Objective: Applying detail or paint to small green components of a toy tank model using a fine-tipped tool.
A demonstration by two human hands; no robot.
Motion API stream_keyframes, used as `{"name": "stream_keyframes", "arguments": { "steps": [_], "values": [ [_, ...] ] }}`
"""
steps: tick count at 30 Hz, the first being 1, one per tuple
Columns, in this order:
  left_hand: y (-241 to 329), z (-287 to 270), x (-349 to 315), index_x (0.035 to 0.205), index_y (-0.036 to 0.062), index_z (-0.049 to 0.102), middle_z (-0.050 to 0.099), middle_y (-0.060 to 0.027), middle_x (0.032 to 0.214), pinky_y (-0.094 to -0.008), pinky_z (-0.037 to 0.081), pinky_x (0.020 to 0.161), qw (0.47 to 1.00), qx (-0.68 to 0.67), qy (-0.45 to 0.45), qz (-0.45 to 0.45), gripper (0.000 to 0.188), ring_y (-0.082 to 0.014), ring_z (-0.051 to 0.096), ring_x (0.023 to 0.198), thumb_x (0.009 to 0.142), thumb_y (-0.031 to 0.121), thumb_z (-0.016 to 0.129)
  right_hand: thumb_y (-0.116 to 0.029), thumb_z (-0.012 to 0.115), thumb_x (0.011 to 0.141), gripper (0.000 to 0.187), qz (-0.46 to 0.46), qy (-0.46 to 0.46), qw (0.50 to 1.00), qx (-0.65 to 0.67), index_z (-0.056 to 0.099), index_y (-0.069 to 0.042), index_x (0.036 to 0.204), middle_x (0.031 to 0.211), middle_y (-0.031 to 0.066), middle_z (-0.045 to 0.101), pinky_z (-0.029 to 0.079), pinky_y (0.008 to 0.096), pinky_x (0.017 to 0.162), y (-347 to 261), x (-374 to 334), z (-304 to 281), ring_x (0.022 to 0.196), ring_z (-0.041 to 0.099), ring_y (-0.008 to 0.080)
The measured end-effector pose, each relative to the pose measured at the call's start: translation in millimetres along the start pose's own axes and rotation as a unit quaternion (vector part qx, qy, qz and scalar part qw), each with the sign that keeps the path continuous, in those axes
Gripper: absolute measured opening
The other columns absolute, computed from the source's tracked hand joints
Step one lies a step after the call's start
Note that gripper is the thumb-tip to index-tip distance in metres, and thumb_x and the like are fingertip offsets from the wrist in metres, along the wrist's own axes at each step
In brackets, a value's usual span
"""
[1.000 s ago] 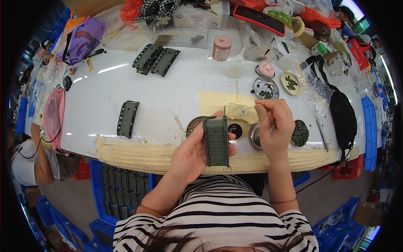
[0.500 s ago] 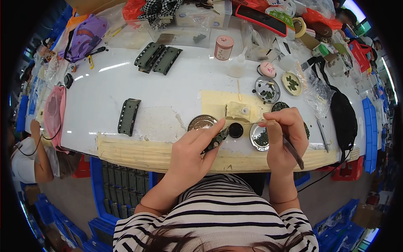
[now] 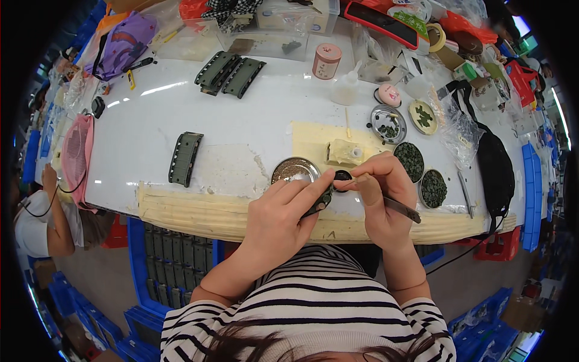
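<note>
My left hand (image 3: 274,214) is closed around a small dark green curved piece (image 3: 324,201), mostly hidden by the fingers. A pair of metal tweezers (image 3: 403,211) lies in my right hand (image 3: 389,202), pinched between thumb and fingers. Its tip end points left, close to the green piece; whether the two touch I cannot tell. Just beyond the fingertips stands a small round black pot (image 3: 342,180), partly covered by the right hand. A round tin (image 3: 312,166) with brown granules is beside the left hand. Farther back sits a yellowish block (image 3: 345,153) with a white nozzle.
Tins of small dark green bits (image 3: 409,161) stand at the right, near a metal dish (image 3: 395,137) and a cream lid (image 3: 431,127). Green curved segments (image 3: 185,158) lie at the left and back. A blue crate (image 3: 140,265) of segments is below the table edge.
My right hand has moved left with the tweezers, bringing their tip to the green piece. The left hand has shifted slightly to the right.
</note>
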State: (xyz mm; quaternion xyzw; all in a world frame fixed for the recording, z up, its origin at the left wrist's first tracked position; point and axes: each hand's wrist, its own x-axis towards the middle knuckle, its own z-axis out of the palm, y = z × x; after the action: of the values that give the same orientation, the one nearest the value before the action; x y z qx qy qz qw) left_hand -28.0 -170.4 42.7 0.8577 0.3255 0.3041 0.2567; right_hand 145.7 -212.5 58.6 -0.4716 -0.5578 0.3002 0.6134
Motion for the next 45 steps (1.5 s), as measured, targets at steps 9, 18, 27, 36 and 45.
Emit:
{"name": "stream_keyframes", "arguments": {
  "steps": [9, 18, 27, 36, 45],
  "values": [
    [0, 0, 0, 0.129, 0.0138, 0.057, 0.060, -0.0050, 0.086, -0.0331, 0.050, 0.064, 1.000, -0.002, 0.006, 0.009, 0.064, -0.0228, 0.057, 0.074, 0.068, 0.001, 0.067, 0.000, 0.054, 0.093, 0.007, 0.003, -0.001, 1.000, 0.004, 0.058, 0.005, 0.096, 0.087, 0.0084, 0.059, 0.052, 0.0216, 0.068, 1, 0, -1, 0.077, 0.066, 0.0125],
    [-5, 0, 1, 0.125, 0.0044, 0.058, 0.065, -0.0111, 0.095, -0.0304, 0.051, 0.074, 0.989, -0.142, 0.018, -0.026, 0.046, -0.0199, 0.062, 0.082, 0.080, -0.003, 0.063, -0.004, 0.056, 0.093, 0.008, -0.034, 0.096, 0.977, -0.185, 0.058, 0.003, 0.095, 0.085, 0.0048, 0.054, 0.043, 0.0206, 0.056, 10, 13, -19, 0.064, 0.057, 0.0089],
    [-10, 10, -2, 0.131, -0.0048, 0.042, 0.064, -0.0150, 0.106, -0.0353, 0.051, 0.088, 0.844, -0.523, -0.008, -0.122, 0.042, -0.0200, 0.063, 0.097, 0.100, 0.023, 0.044, -0.004, 0.067, 0.084, 0.013, -0.030, 0.028, 0.923, -0.384, 0.063, -0.004, 0.096, 0.084, 0.0073, 0.056, 0.046, 0.0294, 0.052, 24, 18, -21, 0.061, 0.057, 0.0202],
    [-10, 12, -1, 0.133, -0.0057, 0.041, 0.061, -0.0185, 0.113, -0.0409, 0.046, 0.095, 0.757, -0.625, -0.014, -0.190, 0.065, -0.0273, 0.060, 0.104, 0.102, 0.045, 0.016, 0.003, 0.071, 0.076, 0.029, -0.119, 0.051, 0.932, -0.339, 0.068, -0.005, 0.104, 0.078, 0.0063, 0.056, 0.040, 0.0253, 0.049, 3, 7, -18, 0.063, 0.055, 0.0144],
    [-6, 14, 2, 0.132, -0.0086, 0.045, 0.061, -0.0142, 0.117, -0.0289, 0.042, 0.096, 0.758, -0.629, -0.021, -0.172, 0.060, -0.0170, 0.056, 0.107, 0.103, 0.038, 0.022, 0.000, 0.075, 0.071, 0.031, -0.122, 0.003, 0.947, -0.297, 0.070, -0.005, 0.101, 0.075, 0.0058, 0.055, 0.040, 0.0264, 0.050, -14, -6, -8, 0.059, 0.052, 0.0164]
  ]
}}
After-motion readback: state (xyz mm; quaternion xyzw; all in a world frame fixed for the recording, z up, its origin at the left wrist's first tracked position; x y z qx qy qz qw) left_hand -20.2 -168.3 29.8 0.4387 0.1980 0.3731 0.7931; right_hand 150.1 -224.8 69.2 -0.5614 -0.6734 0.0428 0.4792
